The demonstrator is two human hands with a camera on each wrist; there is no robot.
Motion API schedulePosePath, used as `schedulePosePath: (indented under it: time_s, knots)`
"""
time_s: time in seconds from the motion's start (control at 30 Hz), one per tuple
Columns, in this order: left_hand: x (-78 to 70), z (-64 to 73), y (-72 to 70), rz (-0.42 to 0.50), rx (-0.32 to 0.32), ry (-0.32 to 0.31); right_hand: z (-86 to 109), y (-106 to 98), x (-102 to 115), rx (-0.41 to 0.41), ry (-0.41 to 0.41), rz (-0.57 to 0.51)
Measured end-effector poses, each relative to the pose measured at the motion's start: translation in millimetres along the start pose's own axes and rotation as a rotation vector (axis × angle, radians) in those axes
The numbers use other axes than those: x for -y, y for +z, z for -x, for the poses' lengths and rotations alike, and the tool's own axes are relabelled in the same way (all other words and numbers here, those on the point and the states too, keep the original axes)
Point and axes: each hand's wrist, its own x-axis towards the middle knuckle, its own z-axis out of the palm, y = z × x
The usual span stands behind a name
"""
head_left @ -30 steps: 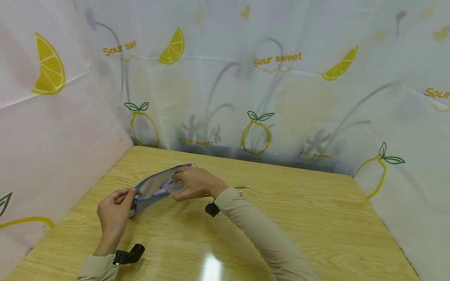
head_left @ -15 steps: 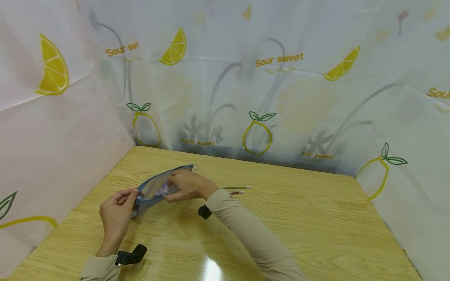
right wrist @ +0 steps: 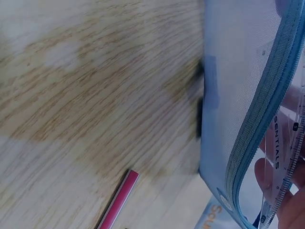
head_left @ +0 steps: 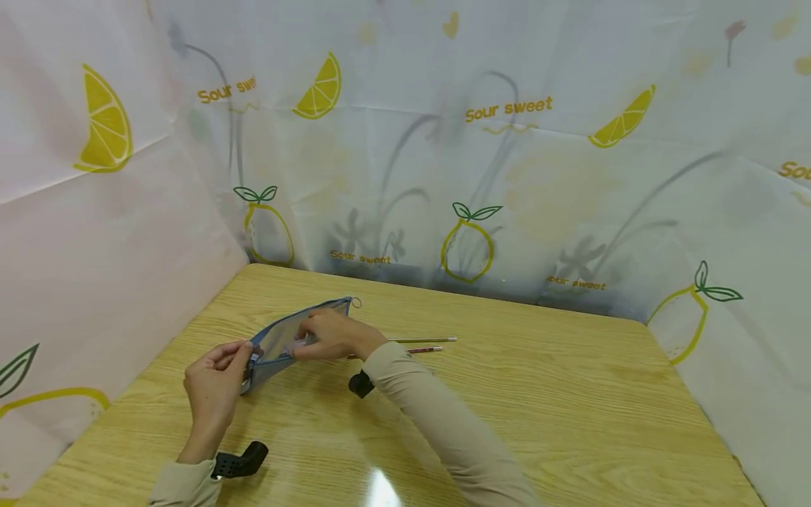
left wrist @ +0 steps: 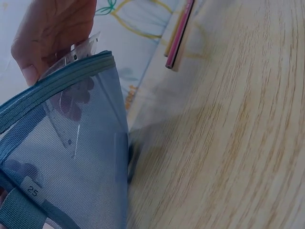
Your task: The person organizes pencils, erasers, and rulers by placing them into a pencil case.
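A blue mesh zip pouch [head_left: 269, 369] stands with its mouth open at the left of the table. My left hand [head_left: 214, 384] pinches the near end of its zip edge, beside a tab marked 25 in the left wrist view. My right hand [head_left: 331, 334] reaches into the mouth and grips a clear plastic set square [right wrist: 280, 157] with a printed scale. Part of the set square shows through the mesh [left wrist: 102, 143] in the left wrist view. Something pale purple [head_left: 293, 346] lies inside the pouch, mostly hidden by the right hand.
Two pencils lie on the wooden table [head_left: 570, 394] right of the pouch, a yellowish one [head_left: 437, 339] and a red one [head_left: 426, 349], partly behind the right arm. Printed cloth [head_left: 405, 169] walls the table at the back and sides.
My right hand has moved left and deeper into the pouch, carrying the set square in. The left hand keeps its hold on the zip edge. The view has turned slightly left.
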Motion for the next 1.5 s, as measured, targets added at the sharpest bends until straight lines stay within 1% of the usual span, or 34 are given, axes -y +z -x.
schedulePosePath:
  time_s: [0.23, 0.43, 0.53, 0.77, 1.03, 1.27, 1.37, 1.5]
  knots:
    - [0.2, 0.6, 0.8, 0.004, 0.001, -0.020, -4.3, 4.7, -0.3, -0.020, 0.015, -0.061]
    - [0.8, -0.2, 2.5, 0.010, 0.002, -0.021, -8.6, 7.8, 0.4, -0.018, -0.029, -0.071]
    - [1.1, -0.2, 3.0, 0.006, 0.000, -0.014, -9.6, 8.5, 0.9, -0.014, -0.046, -0.063]
    - [0.0, 0.0, 3.1, 0.015, 0.001, -0.017, -10.1, 4.8, 1.6, -0.057, -0.090, -0.012]
    - [-0.3, 0.3, 3.2, 0.014, 0.014, -0.015, -2.6, -5.0, 2.9, -0.065, -0.083, 0.004]
    - [0.5, -0.2, 2.4, -0.007, 0.009, -0.022, 2.8, -14.6, 0.9, -0.083, -0.079, 0.028]
    - [0.8, -0.3, 1.6, -0.004, 0.003, -0.024, 5.3, -19.7, 1.6, -0.081, -0.087, 0.056]
    - [0.7, -0.2, 0.2, -0.001, -0.001, -0.031, 8.8, -26.6, 3.2, -0.106, -0.105, 0.114]
